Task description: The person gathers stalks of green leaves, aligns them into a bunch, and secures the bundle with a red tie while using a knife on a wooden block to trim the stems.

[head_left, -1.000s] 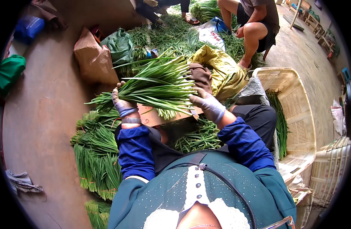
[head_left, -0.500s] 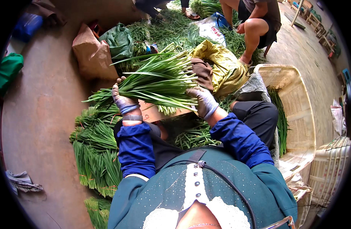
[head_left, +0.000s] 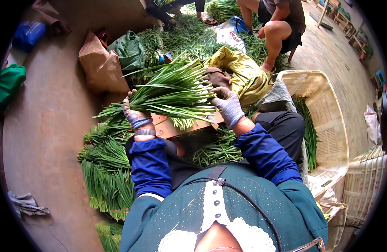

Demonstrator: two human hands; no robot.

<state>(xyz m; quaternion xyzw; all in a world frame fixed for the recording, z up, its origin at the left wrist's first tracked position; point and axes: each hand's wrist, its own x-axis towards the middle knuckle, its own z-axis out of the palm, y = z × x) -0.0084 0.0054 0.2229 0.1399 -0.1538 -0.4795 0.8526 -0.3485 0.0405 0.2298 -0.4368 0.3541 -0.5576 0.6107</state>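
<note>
Taking the bunch's middle as the clock's centre, your bunch of green stalks (head_left: 172,92) lies between your two hands, in front of your knees. Your left hand (head_left: 135,112) holds it at 8 o'clock, closed round the leafy part, with fingertips showing beyond the leaves. Your right hand (head_left: 228,103) is at between 3 and 4 o'clock, its curled fingers against the cut ends; you cannot tell from this view whether they pinch any stalks.

Your left forearm rises almost straight toward 12 o'clock, a metal band (head_left: 145,132) round the wrist. Your right forearm slants inward toward 11 o'clock, the hand bent over at the stalk ends. Both hands wear pale, stained gloves, with blue sleeves pushed below bare wrists.

The bunch lies crosswise and fanned, its pale cut ends uneven toward 3 o'clock and its long flat green leaves trailing toward 9, a few straying at 10.

At 6 o'clock a board (head_left: 162,127) shows below it; whether the bunch rests there is hidden. Tied bundles (head_left: 109,182) are stacked at 7 o'clock, a yellow sack (head_left: 254,86) is at 3, and a pale crate (head_left: 330,130) stands at 4.
</note>
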